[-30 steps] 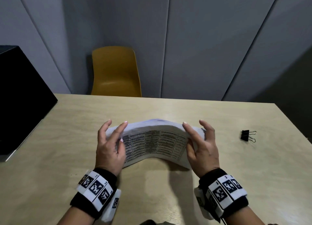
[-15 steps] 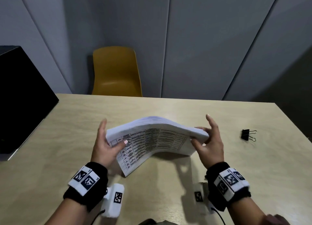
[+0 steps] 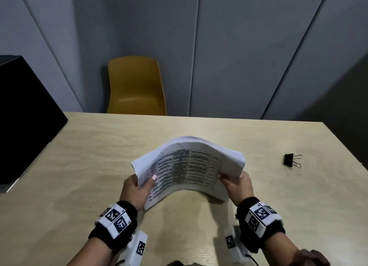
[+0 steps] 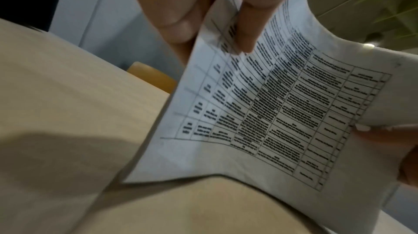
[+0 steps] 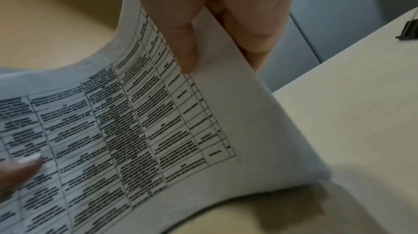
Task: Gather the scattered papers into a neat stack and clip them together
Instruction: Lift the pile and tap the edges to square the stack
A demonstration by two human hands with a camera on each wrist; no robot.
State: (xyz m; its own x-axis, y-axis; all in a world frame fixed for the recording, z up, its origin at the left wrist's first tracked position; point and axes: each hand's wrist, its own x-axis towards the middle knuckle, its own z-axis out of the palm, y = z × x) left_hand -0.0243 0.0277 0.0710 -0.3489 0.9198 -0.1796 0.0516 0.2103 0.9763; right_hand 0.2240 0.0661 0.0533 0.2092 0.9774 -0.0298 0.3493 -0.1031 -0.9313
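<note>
A stack of white papers (image 3: 189, 166) printed with a table is bowed upward above the wooden table (image 3: 99, 146). My left hand (image 3: 137, 188) pinches its left edge, thumb on the printed face and fingers behind. At the right edge my right hand (image 3: 237, 184) pinches the stack the same way. The left wrist view has the papers (image 4: 271, 112) with my left hand (image 4: 214, 14) gripping their edge. The right wrist view has the papers (image 5: 147, 121) pinched by my right hand (image 5: 214, 23). A black binder clip (image 3: 291, 160) lies on the table to the right, apart from both hands, and shows as the clip (image 5: 409, 30) at the edge.
A black box (image 3: 23, 114) stands on the table's left side. A yellow chair (image 3: 135, 88) sits behind the far edge, before grey wall panels. Bare tabletop lies around the papers and between them and the clip.
Both hands have slid from the stack's far corners to its near side edges and pinched them. The stack has lifted, turned and bowed higher. My wrists have risen off the table.
</note>
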